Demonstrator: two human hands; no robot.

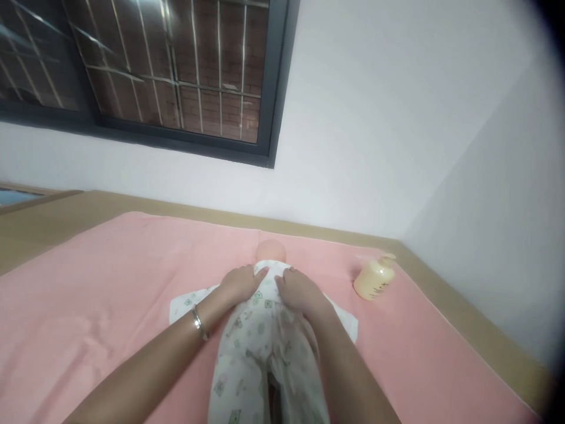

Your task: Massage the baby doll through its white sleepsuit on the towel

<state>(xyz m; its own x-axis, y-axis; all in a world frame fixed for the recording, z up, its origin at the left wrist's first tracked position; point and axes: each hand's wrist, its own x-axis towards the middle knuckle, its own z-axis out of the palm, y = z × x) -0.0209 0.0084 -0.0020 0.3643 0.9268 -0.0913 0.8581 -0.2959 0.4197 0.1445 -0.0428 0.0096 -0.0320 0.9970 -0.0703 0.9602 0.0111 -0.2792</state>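
Observation:
A baby doll lies on its back on a pink sheet, head away from me. It wears a white printed garment with small green figures. My left hand, a metal bangle on its wrist, rests flat on the doll's chest at the left. My right hand lies flat on the chest at the right. The fingers of both hands are stretched out and press on the cloth near the neckline. A white printed cloth spreads out beneath the doll.
A pale yellow pump bottle lies on the sheet to the right of the doll. A tan border runs around the sheet against white walls. A barred dark-framed window is above left.

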